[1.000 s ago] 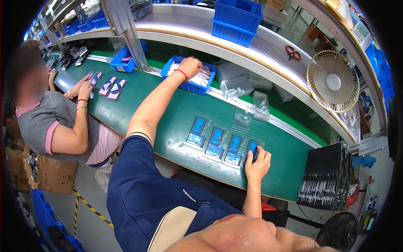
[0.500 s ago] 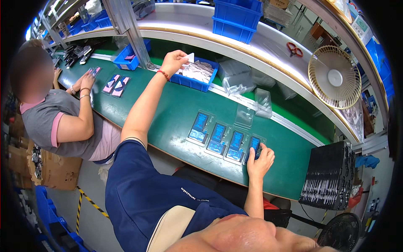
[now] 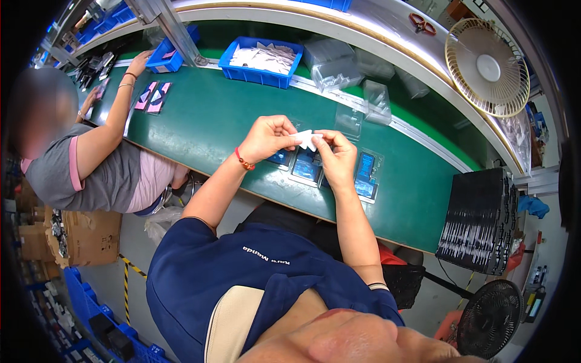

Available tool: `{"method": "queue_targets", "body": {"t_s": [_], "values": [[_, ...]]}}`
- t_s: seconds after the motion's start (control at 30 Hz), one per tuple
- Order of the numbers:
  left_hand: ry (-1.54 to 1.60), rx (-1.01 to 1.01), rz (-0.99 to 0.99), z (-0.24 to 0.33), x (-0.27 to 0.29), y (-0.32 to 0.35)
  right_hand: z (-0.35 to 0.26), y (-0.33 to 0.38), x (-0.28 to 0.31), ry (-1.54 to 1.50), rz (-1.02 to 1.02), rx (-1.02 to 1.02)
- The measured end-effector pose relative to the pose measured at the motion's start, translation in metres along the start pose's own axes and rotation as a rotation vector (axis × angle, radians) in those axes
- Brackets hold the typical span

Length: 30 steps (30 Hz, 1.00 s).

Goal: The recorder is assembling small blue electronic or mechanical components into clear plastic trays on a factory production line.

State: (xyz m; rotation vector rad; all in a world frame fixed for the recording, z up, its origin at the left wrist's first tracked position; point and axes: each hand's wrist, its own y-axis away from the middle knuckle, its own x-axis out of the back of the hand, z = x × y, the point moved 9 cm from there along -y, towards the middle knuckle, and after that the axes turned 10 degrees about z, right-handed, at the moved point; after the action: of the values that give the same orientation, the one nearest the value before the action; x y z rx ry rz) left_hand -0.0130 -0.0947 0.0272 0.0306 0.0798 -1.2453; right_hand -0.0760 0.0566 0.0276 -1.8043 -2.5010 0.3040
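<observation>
In front of me, my left hand (image 3: 273, 140) and my right hand (image 3: 338, 158) meet over the table, both with fingers pinched on a small white paper piece (image 3: 306, 140) with pointed corners. Whether it is one slip or more, I cannot tell. Beneath them lie several flat blue packs in clear plastic trays, resembling phone batteries; my hands partly cover some. The rightmost blue pack (image 3: 366, 174) shows fully, and another blue pack (image 3: 306, 169) shows below the paper. Farther back, a blue bin (image 3: 257, 75) holds many similar white slips (image 3: 266, 57).
Clear plastic trays (image 3: 331, 63) stand behind the packs. A stack of black trays (image 3: 475, 221) is at the right end of the green table (image 3: 218, 121). Left of me a co-worker (image 3: 91, 157) reaches toward a small blue bin (image 3: 166, 57). A fan (image 3: 488, 68) and scissors (image 3: 422, 24) are on the shelf.
My left hand has come back from the white-slip bin with a white piece. My right hand has left the rightmost pack and moved up and left to grip the piece too.
</observation>
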Motion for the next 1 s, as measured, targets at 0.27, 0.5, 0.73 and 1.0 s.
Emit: {"method": "queue_targets", "body": {"t_s": [0.27, 0.5, 0.73, 1.0], "values": [[-1.068, -0.875, 0.154, 0.038, 0.014, 0.057, -0.042, 0.062, -0.030, 0.820, -0.195, 0.896], [-1.017, -0.807, 0.029, 0.066, 0.031, 0.031, -0.045, 0.063, -0.020, 0.766, -0.181, 0.799], [-1.331, -0.308, 0.633, 0.077, 0.146, -0.127, -0.036, 0.062, -0.014, 0.737, -0.130, 0.765], [-1.491, 0.049, 0.630, 0.054, 0.167, -0.169, -0.037, 0.060, -0.013, 0.708, -0.122, 0.746]]}}
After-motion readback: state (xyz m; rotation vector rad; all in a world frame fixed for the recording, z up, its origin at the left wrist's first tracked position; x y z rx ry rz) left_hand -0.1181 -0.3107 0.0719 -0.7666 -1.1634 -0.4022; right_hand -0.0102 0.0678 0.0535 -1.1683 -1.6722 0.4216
